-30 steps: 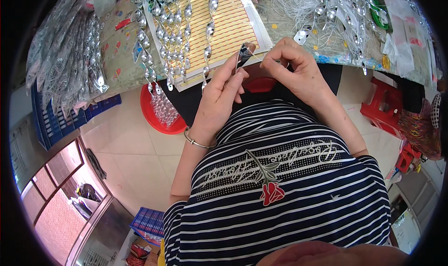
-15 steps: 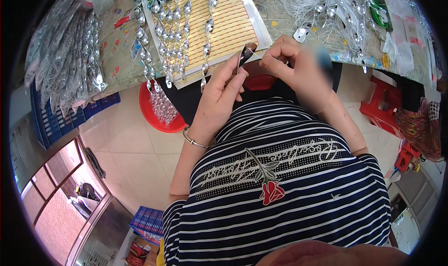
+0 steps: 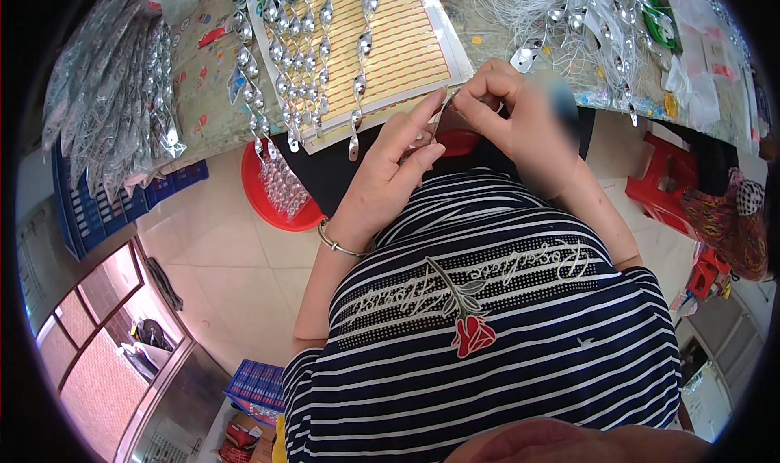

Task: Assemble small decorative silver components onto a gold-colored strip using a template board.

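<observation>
My left hand [image 3: 396, 147] is closed on a narrow shiny metallic strip [image 3: 438, 120], thumb below and forefinger along it. At the strip's upper end, the pinched fingertips of my right hand [image 3: 497, 105] come close to it or touch it. What those fingertips hold is too small and hidden to make out; part of the right hand is blurred. Left of my hands, a silver twisted spiral ornament [image 3: 358, 93] lies over a yellow patterned sheet [image 3: 406, 48], beside several more spirals [image 3: 296, 60].
Silver spirals with tangled white strings [image 3: 512, 12] lie at the table's right. Plastic-wrapped silver pieces [image 3: 122, 81] hang over its left edge. Below stand a red basin [image 3: 258, 188] with clear-looking beads, a blue crate [image 3: 81, 199] and a red stool [image 3: 662, 178].
The strip in my left hand has tilted and sunk lower between the fingers. My left forefinger has stretched out toward my right fingertips, and the gap between the hands has narrowed.
</observation>
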The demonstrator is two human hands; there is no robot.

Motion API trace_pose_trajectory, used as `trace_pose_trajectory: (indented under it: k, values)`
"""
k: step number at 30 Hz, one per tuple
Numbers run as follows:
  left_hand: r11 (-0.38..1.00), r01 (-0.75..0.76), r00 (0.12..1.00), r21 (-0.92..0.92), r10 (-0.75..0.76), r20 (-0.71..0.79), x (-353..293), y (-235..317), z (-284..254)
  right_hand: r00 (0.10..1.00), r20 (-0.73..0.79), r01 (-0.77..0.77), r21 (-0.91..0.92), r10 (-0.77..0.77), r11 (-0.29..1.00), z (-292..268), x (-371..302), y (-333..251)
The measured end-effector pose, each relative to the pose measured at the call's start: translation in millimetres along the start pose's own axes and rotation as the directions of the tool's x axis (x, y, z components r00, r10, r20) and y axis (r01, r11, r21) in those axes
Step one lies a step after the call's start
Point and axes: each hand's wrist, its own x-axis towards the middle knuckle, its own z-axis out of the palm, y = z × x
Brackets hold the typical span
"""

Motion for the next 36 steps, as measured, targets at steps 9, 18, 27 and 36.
trace_pose_trajectory:
  k: [9, 18, 27, 36]
  values:
    - [0.990, -0.078, 0.997, 0.119, 0.074, 0.036, 1.0, -1.7, -4.0, 0.999, -0.041, -0.015, 0.047, 0.017, 0.999, -0.5, -4.6, -1.2]
    - [0.960, -0.206, 0.977, 0.188, 0.192, 0.089, 0.3, -6.8, -5.6, 0.994, 0.021, 0.100, 0.125, -0.103, 0.987, -2.7, -1.4, 5.9]
    - [0.977, -0.122, 0.984, 0.173, 0.096, 0.151, -11.1, -7.4, -8.8, 0.972, 0.164, -0.231, 0.530, 0.169, 0.816, -3.0, -3.6, -11.1]
    - [0.975, -0.194, 0.981, -0.104, 0.191, -0.046, -1.5, -5.8, -2.9, 0.969, 0.248, -0.093, 0.313, 0.013, 0.945, 5.9, -1.9, -17.6]
